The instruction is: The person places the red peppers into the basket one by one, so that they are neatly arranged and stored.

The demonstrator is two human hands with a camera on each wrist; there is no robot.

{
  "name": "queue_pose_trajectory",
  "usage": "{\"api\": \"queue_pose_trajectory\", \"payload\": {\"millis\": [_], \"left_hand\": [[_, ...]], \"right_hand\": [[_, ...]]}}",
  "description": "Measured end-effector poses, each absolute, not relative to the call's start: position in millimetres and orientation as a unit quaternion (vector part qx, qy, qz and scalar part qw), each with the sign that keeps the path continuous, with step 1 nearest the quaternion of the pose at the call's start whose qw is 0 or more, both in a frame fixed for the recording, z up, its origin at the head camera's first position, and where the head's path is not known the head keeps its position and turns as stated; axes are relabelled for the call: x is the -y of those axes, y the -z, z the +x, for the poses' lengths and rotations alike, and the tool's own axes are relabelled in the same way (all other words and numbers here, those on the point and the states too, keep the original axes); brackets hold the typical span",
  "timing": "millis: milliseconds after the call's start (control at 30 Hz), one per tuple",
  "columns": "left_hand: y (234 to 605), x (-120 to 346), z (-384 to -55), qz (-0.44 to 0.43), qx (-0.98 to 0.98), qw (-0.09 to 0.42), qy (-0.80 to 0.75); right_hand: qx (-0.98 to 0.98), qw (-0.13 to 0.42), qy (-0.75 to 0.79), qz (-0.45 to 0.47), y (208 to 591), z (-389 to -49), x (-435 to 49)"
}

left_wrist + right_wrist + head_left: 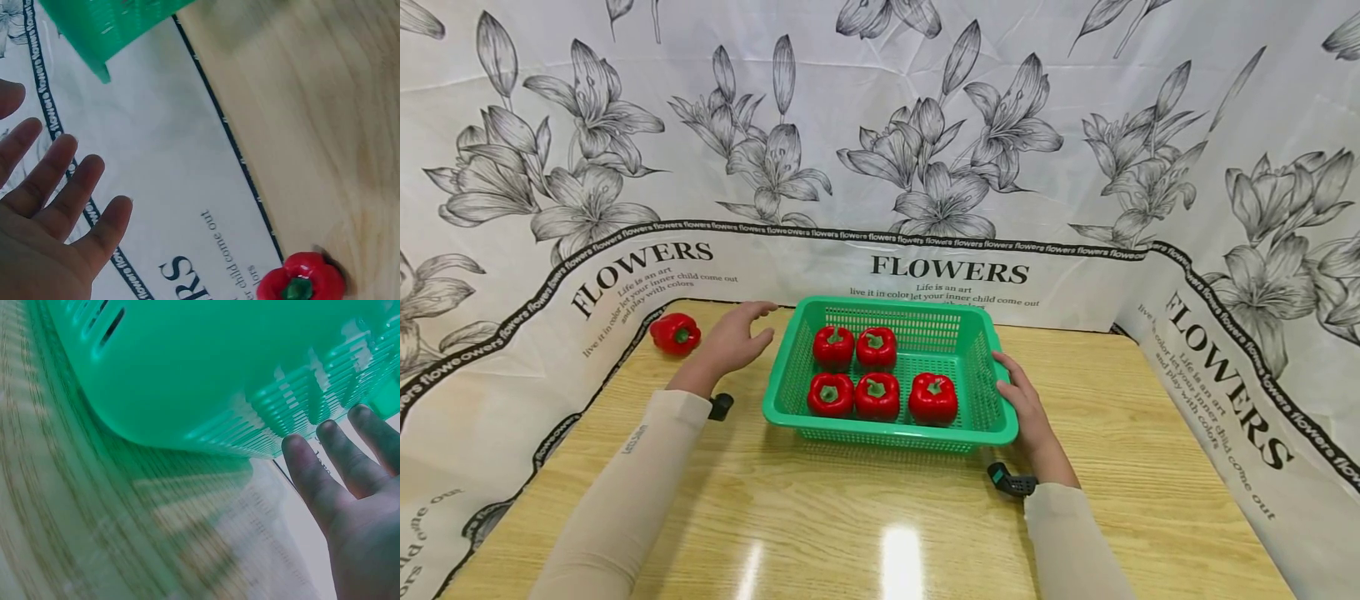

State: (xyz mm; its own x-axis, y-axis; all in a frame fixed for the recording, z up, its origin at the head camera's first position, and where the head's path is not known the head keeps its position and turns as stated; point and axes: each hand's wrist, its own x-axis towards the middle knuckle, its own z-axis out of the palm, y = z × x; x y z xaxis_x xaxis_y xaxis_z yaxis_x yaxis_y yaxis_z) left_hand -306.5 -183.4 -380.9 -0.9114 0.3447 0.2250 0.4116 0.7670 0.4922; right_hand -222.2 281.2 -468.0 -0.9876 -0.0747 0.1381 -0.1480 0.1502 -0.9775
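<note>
A green plastic basket (891, 429) with slotted walls stands at the middle of the table, several red bell peppers (877, 396) inside it. My right hand (1028, 408) is at the basket's right end; its fingers lie nearly straight along the outer wall (187, 375) in the right wrist view. To the left of the basket, my left hand (733, 340) hovers apart from it with fingers spread and nothing held. Another red bell pepper (675, 334) lies on the table left of that hand, also visible at the bottom of the left wrist view.
A white cloth (805, 262) printed with flowers and lettering hangs behind the wooden table (835, 517) and along both sides. Its lower edge meets the tabletop near the loose pepper. Dark wrist cameras (1011, 481) sit below the hands.
</note>
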Motion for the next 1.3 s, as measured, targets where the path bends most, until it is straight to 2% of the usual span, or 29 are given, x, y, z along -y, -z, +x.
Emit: {"api": "queue_pose_trajectory", "payload": {"millis": [700,1300], "left_hand": [[415.7,218.0,-330.6,-0.132,0.968,0.052,0.208],[430.1,241.6,-342.2,-0.075,0.991,-0.018,0.107]], "right_hand": [[0.755,0.026,-0.651,0.072,469.9,-223.0,-281.5],[0.752,0.026,-0.654,0.075,467.3,-222.2,-281.4]]}}
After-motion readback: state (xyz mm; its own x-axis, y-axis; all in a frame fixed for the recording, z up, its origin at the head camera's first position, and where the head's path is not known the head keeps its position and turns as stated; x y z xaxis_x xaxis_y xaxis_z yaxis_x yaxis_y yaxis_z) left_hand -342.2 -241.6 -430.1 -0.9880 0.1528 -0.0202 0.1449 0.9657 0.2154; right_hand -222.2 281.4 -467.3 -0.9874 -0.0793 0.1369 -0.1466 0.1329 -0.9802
